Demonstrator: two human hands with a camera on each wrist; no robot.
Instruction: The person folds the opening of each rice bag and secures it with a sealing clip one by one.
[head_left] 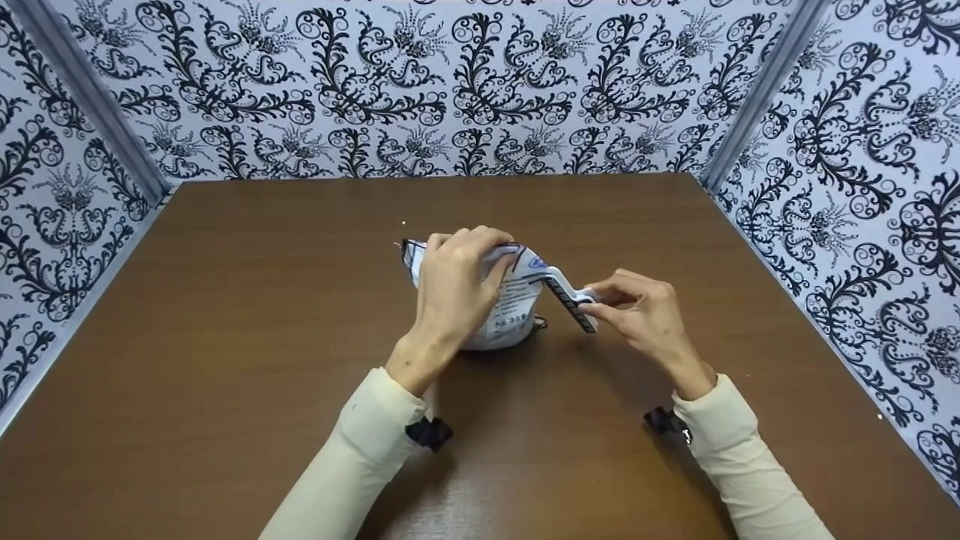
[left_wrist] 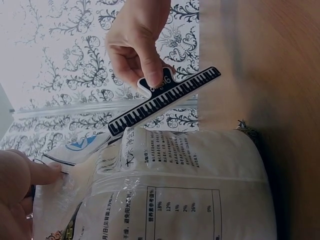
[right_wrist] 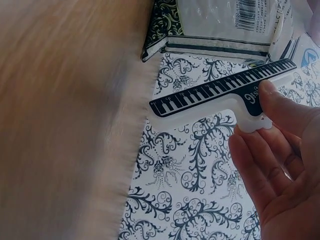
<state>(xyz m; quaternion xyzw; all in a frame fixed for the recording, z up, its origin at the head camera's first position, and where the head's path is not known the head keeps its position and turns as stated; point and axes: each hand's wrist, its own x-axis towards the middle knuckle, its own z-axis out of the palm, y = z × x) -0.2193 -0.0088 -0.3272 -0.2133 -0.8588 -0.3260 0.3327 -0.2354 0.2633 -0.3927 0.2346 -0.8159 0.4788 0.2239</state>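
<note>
"Head view: what's the big layout?"

"Patterned walls (head_left: 480,75) around a brown surface (head_left: 187,337), and near the middle of that surface a white printed bag (head_left: 517,300), standing upright with its top bunched over."

"And the hands?"

"The left hand (head_left: 457,281) pinches the bag's top, thumb on the near side. The right hand (head_left: 649,315) pinches the handle of a long clip (left_wrist: 165,100), beside the bag's right side."

"So which step is this?"

"I'd judge it's lining the clip up with the gathered top. One end overlaps the bag's upper edge in the left wrist view, but I can't tell whether they touch."

"What does the next move call for?"

"Probably keeping the fold flat on the left, squeezing the handle so the clip parts, then sliding it across the fold."

"Any writing?"

"On the bag, a nutrition table (left_wrist: 182,210) headed 营养素参考值%, with 18%, 12%, 1%, 2%, 26% and 0%. Larger characters near the top look like 大米, rice."

"A brand?"

"None I can read. There's a blue mark (left_wrist: 80,145) by the top and a barcode (right_wrist: 246,14) whose digits are too small."

"And the clip?"

"Printed piano keys, plus small lettering on the handle, partly under the thumb; it seems to say 'Music'."
</note>
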